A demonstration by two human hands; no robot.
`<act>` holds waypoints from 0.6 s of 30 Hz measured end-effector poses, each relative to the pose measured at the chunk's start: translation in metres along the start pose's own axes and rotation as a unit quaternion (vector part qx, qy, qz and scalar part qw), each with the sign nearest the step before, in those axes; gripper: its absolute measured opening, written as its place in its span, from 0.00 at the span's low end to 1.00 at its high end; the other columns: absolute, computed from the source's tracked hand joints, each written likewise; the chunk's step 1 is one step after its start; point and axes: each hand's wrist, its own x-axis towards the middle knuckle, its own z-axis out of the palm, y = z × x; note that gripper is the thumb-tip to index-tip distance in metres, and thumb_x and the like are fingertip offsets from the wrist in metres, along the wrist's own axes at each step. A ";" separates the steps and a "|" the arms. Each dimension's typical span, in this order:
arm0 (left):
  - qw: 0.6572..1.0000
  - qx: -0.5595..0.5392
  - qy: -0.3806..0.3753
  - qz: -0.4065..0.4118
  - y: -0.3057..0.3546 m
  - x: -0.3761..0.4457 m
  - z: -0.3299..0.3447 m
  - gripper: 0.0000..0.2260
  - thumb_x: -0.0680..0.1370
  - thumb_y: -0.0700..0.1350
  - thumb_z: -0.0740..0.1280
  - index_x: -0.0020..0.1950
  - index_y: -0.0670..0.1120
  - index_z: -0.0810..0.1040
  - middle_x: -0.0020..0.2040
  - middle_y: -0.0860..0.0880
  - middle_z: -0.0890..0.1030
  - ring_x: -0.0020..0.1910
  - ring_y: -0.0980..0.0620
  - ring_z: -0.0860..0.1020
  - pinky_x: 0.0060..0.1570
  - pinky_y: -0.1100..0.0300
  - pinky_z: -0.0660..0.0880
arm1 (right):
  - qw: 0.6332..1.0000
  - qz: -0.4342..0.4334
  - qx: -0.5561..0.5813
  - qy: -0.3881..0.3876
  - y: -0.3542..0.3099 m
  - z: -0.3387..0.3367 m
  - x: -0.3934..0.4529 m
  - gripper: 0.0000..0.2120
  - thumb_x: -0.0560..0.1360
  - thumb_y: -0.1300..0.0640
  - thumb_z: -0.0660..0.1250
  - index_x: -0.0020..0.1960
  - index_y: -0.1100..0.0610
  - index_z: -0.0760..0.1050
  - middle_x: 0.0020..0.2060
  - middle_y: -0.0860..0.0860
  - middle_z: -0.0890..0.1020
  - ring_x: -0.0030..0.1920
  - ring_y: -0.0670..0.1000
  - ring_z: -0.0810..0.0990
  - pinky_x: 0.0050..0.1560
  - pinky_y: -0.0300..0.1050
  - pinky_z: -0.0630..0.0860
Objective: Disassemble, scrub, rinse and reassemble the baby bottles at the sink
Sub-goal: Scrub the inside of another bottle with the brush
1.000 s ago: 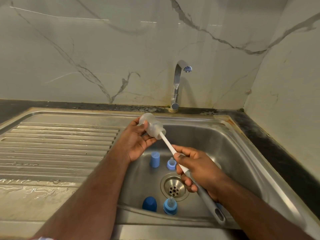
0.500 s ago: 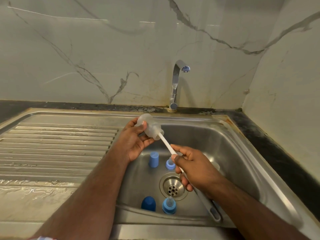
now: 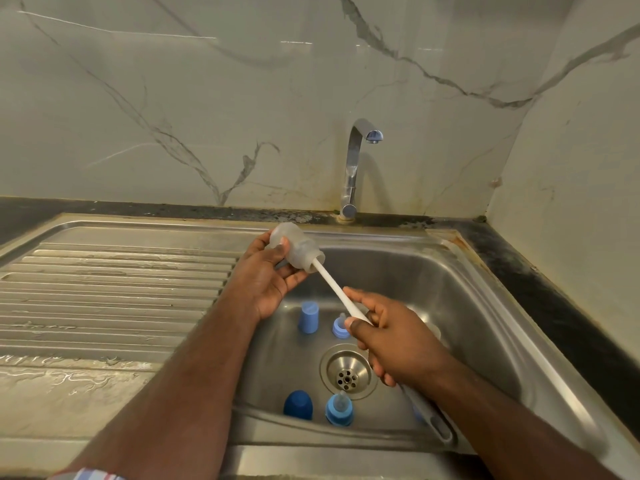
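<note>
My left hand grips a small frosted baby bottle above the sink's left rim, its mouth pointing down to the right. A bottle brush with a white shaft is pushed into that mouth; its head is hidden inside. My right hand holds the brush around its grey handle over the basin. On the sink floor stand a light blue cap, a blue collar with a teat, a dark blue cap and a second blue collar with a teat.
The steel sink has a drain in the middle and a ribbed draining board on the left, wet at the front. A chrome tap stands behind, with no water running. Marble walls close in at the back and right.
The brush has been drawn slightly out of the bottle, showing more white shaft. My right hand moved back toward me a little. The left hand and bottle shifted barely.
</note>
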 end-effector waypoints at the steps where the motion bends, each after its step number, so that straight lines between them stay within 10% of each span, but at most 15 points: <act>1: 1.000 0.009 -0.010 -0.001 0.000 -0.001 0.002 0.14 0.83 0.39 0.65 0.68 0.47 0.73 0.64 0.37 0.78 0.52 0.38 0.85 0.43 0.45 0.83 | 1.000 -0.003 -0.021 0.011 0.000 0.001 0.002 0.23 0.82 0.54 0.63 0.74 0.38 0.67 0.37 0.52 0.80 0.24 0.46 0.74 0.23 0.40 0.71; 12: 1.000 0.012 -0.013 0.001 -0.001 -0.001 -0.001 0.16 0.82 0.39 0.66 0.69 0.47 0.73 0.64 0.38 0.78 0.55 0.37 0.84 0.45 0.43 0.83 | 0.984 0.046 0.146 -0.093 -0.006 -0.014 -0.003 0.19 0.81 0.60 0.64 0.69 0.44 0.74 0.32 0.53 0.76 0.21 0.47 0.68 0.19 0.37 0.64; 18: 0.999 0.020 -0.033 -0.003 -0.001 -0.002 0.002 0.22 0.78 0.40 0.69 0.72 0.46 0.71 0.66 0.36 0.78 0.57 0.34 0.83 0.48 0.41 0.83 | 1.000 0.013 -0.008 -0.001 -0.001 0.000 0.002 0.23 0.82 0.54 0.63 0.74 0.37 0.67 0.33 0.50 0.79 0.23 0.47 0.74 0.24 0.41 0.71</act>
